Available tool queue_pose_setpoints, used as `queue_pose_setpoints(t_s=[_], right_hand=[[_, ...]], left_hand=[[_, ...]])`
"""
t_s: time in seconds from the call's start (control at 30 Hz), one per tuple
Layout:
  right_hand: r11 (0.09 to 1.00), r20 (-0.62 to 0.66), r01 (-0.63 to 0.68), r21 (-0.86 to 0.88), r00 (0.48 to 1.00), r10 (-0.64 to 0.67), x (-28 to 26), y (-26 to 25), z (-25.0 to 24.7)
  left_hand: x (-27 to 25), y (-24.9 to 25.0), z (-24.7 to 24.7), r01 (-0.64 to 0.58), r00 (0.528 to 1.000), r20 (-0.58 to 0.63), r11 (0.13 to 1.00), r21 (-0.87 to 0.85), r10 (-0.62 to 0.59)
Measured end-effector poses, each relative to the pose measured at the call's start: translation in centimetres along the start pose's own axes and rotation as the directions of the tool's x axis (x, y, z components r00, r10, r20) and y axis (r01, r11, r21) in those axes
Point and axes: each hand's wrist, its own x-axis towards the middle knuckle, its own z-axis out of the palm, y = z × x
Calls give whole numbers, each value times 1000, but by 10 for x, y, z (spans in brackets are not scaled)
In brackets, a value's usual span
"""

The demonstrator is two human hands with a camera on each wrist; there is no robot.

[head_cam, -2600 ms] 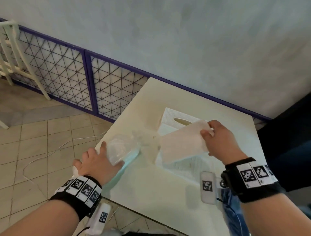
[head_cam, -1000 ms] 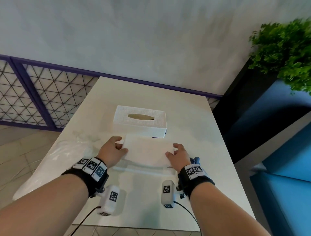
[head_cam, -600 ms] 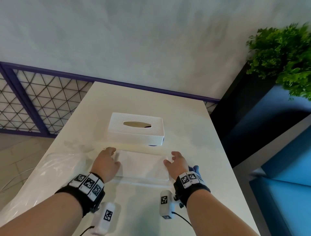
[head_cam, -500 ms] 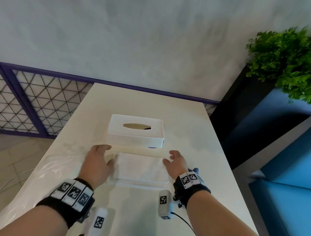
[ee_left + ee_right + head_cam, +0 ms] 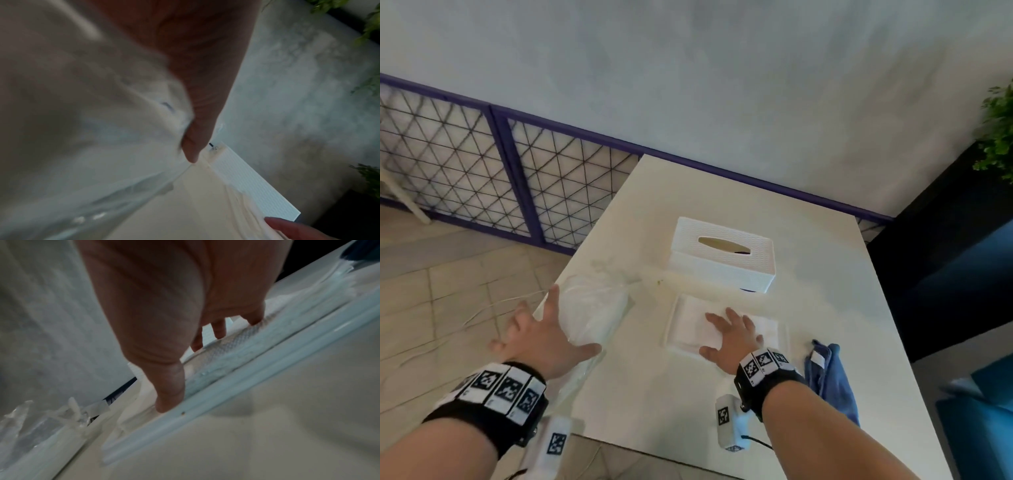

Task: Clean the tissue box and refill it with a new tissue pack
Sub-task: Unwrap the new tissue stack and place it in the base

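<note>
Pressing flat with spread fingers, the right hand rests on the tissue stack, near the tissue box; left hand, spread, touches the plastic wrapper at the table edge.

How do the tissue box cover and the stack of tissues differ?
The box cover is a tall, hard, ribbed shell with an oval slot; the tissue stack is low, soft and flat. Nothing touches the cover, while the right hand rests on the stack. Both are white and on the table.
</note>
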Motion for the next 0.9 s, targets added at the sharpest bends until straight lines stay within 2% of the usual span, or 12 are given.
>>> queue_pose_setpoints(t_s=[0.17, 0.3, 0.37, 0.47, 0.57, 0.67, 0.73, 0.8, 0.9], right_hand=[[999, 15, 21, 43, 1000, -21, -30, 0, 18], [996, 21, 26, 90, 999, -28, -42, -14, 13], [983, -60, 113, 146, 993, -105, -40, -34, 1], [916, -243, 328, 229, 931, -272, -31, -81, -23], [852, -323, 421, 312, 890, -322, -26, -125, -40], [865, -235, 391, 314, 915, -329, -18, -151, -43], [918, -171, 333, 215, 938, -301, -12, -158, -41], [942, -185, 304, 142, 943, -276, -9, -161, -36], [938, -262, 291, 187, 935, -238, -9, -163, -33]], left_hand=[[-1, -15, 9, -43, 998, 45, 993, -109, 48], [-9, -20, 14, -121, 993, -10, 986, -113, 121], [-13, -23, 17, -188, 981, -71, 977, -101, 182], [-18, -25, 21, -314, 938, -169, 949, -35, 304], [-19, -25, 23, -406, 888, -208, 912, 61, 409], [-18, -26, 26, -466, 829, -274, 873, 145, 488], [-17, -26, 29, -490, 802, -294, 854, 174, 520], [-15, -28, 33, -500, 791, -300, 846, 184, 533], [-14, -29, 34, -494, 787, -319, 849, 187, 528]])
